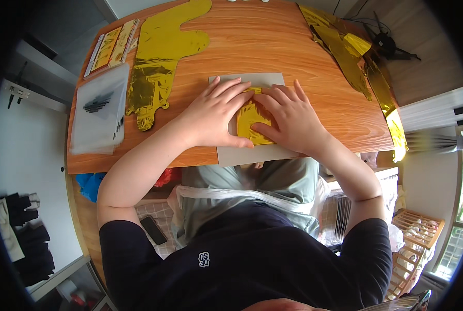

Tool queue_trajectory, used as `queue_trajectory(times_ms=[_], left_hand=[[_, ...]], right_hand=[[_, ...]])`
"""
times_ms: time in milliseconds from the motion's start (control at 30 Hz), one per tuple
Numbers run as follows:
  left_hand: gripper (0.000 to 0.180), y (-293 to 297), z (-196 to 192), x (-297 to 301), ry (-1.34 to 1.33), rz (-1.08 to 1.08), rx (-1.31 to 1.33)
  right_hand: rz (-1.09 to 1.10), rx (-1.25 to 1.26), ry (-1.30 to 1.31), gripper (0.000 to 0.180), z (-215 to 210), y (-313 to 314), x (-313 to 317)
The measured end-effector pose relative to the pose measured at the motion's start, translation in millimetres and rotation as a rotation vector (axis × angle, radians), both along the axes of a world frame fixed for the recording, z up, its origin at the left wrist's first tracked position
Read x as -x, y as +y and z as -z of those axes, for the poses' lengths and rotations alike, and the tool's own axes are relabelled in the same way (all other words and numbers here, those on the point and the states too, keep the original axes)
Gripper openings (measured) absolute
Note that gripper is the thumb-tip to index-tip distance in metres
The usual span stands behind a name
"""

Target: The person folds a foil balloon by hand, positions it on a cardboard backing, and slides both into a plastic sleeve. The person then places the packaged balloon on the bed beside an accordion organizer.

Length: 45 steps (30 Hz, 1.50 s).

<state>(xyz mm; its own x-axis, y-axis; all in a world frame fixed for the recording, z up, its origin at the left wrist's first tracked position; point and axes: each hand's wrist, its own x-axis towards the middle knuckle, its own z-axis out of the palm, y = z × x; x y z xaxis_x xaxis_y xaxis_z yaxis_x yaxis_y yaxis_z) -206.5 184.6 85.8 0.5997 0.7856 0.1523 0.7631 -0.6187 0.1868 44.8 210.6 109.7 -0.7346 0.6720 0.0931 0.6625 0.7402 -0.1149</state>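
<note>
You are pressing a folded gold foil piece flat on the grey board at the counter's near edge, left hand and right hand spread, fingers flat. Judged light, thin, slippery, crease-prone; hold at the edges. Larger foil sheet is lying left of the board.

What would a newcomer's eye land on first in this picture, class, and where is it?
Probably the folded gold foil piece, pressed flat by the left hand and right hand on a grey board at the wooden table's near edge. Next, the large flat gold foil balloon lying to the left.
</note>
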Motion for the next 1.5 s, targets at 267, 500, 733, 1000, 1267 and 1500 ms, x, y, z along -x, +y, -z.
queue_trajectory(times_ms=[267,500,733,1000,1267,1500], left_hand=[[0.124,1.9,6.1,4.6,0.025,-0.04,0.093],[0.127,1.1,-1.8,3.2,0.109,-0.129,0.091],[0.113,8.6,14.2,10.7,0.094,-0.009,0.003],[0.078,13.2,12.6,14.0,0.074,0.109,0.061],[0.061,24.8,13.8,19.8,0.101,0.14,-0.009],[0.06,19.7,-4.2,20.5,0.142,0.138,-0.041]], right_hand=[[-0.083,0.082,0.207,0.064,25.3,5.6,-3.1],[-0.127,0.033,0.11,0.081,32.3,17.0,-4.7],[-0.143,0.029,0.101,0.09,33.9,22.7,-1.9],[-0.106,0.047,0.08,0.097,32.6,36.4,4.5],[-0.119,0.038,0.083,0.103,35.4,51.1,10.6],[-0.127,-0.016,0.052,0.106,27.5,44.6,12.4]])
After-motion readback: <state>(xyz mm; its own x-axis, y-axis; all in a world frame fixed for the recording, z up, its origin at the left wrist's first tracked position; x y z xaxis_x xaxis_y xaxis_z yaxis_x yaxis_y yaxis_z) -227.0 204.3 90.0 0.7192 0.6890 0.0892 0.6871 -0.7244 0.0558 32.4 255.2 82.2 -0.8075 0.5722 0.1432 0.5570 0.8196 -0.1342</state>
